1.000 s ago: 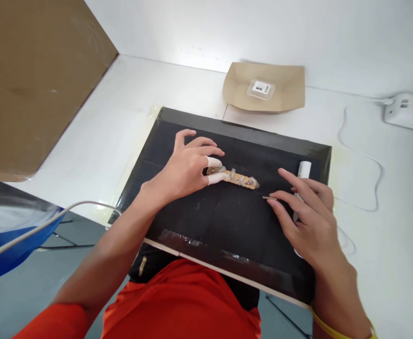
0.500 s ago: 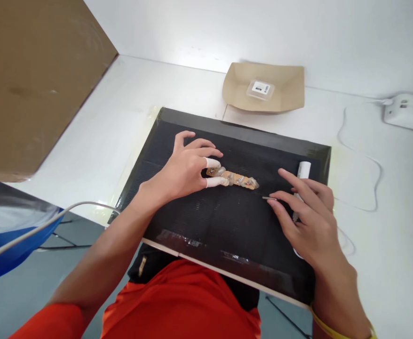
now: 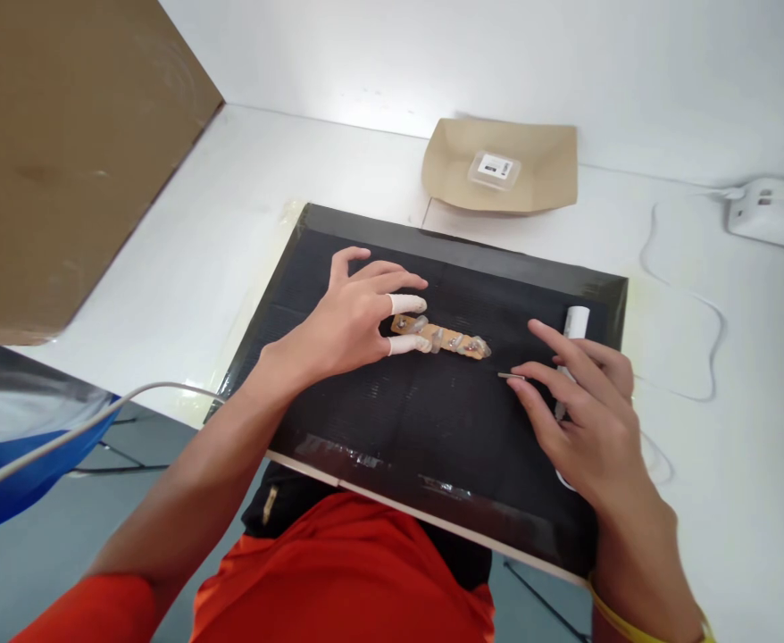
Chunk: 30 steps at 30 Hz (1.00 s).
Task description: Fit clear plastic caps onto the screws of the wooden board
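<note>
A tan strip [image 3: 446, 339] carrying small metal parts lies on a black mat [image 3: 432, 429]. My left hand [image 3: 355, 317] rests flat on the mat at the strip's left end, fingers stretched. White cots cover its thumb and index tips. The thumb tip touches the strip, while the index tip hovers just above that end. My right hand [image 3: 583, 411] lies on the mat's right side with fingers spread, over a white pen-like tube [image 3: 577, 321]. Its index fingertip touches a tiny thin metal piece [image 3: 511, 376].
A brown paper tray [image 3: 546, 174] holding a small labelled clear packet [image 3: 496, 167] sits behind the mat. A cardboard box [image 3: 63, 161] fills the left. A white power strip [image 3: 773, 214] and thin cable [image 3: 693, 308] lie at right. The table edge runs under the mat's near side.
My left index finger has lifted slightly off the strip's end, and the strip has shifted a touch. The right hand has not moved.
</note>
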Tool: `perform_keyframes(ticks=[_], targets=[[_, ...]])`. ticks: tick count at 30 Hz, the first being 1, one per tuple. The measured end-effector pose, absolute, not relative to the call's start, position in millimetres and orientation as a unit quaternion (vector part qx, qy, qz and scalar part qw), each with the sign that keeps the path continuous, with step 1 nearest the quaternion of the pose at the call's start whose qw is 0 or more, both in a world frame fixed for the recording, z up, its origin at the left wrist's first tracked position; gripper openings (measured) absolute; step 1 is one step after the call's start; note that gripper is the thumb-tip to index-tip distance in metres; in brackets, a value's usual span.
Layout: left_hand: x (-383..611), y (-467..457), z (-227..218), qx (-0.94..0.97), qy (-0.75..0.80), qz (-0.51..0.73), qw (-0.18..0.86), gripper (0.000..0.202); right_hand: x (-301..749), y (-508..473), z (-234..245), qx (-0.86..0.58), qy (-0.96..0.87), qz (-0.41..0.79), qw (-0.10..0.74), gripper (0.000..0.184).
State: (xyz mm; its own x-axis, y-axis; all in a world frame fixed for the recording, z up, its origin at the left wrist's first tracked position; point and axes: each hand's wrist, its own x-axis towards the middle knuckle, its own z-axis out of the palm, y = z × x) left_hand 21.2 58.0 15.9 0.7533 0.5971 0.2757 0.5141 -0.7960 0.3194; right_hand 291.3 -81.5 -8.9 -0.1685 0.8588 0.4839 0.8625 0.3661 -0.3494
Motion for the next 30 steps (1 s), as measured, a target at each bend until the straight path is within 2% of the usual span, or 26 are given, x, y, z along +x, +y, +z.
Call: perform_keyframes(ticks=[11,15,25,30], targets=[[28,57,20,0.940,0.262,0.167,0.138,0.010,291,-80,-8,-0.565,-0.763,-0.003,0.316,0.024],[29,58,21,0.945,0.252,0.147,0.146,0.016,292,-81,-8,-0.565,-0.762,-0.001,0.316,0.025],[33,54,26,0.945,0.250,0.134,0.165,0.014,292,-82,-8,-0.562,-0.763,-0.002,0.318,0.025],[35,53,25,0.950,0.243,0.121,0.158,0.026,292,-81,-7,-0.564,-0.763,-0.001,0.315,0.025]])
